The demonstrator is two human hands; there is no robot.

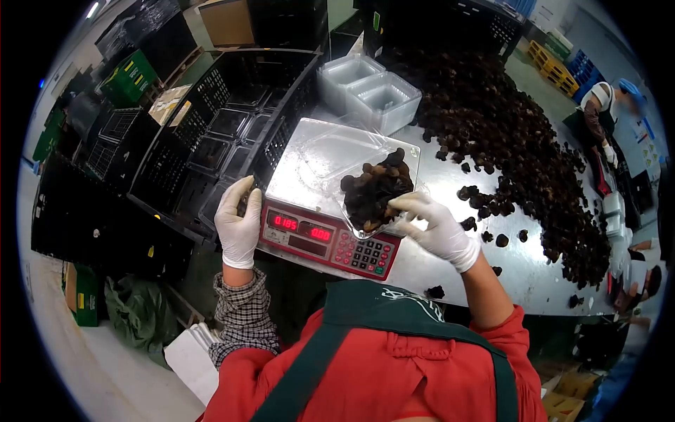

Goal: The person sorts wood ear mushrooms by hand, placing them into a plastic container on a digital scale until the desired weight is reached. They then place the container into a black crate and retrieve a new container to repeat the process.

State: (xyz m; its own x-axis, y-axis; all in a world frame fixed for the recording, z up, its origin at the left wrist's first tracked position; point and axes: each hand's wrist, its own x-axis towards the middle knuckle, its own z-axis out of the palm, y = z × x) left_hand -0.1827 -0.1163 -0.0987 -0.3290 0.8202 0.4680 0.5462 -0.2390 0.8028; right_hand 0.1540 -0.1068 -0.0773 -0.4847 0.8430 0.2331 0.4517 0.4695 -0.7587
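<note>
A red weighing scale [328, 246] stands before me, its red digits reading 0.185 and 0.00. On its metal pan [302, 158] rests a clear plastic tray [336, 184], tilted toward me and heaped with dark brown mushrooms [376, 190]. My right hand [439, 231], in a white glove, is at the tray's right front edge, its bent fingers on a mushroom of the heap. Left of the scale, my gloved left hand [239, 224] is raised with a small dark mushroom [243, 205] between thumb and fingers, partly hidden.
Loose mushrooms [492, 119] spread across the metal table [450, 186] at the right. Stacked clear trays [383, 95] stand behind the scale. A black crate [158, 165] with more trays is at the left. A co-worker [601, 116] stands at the far right, others below.
</note>
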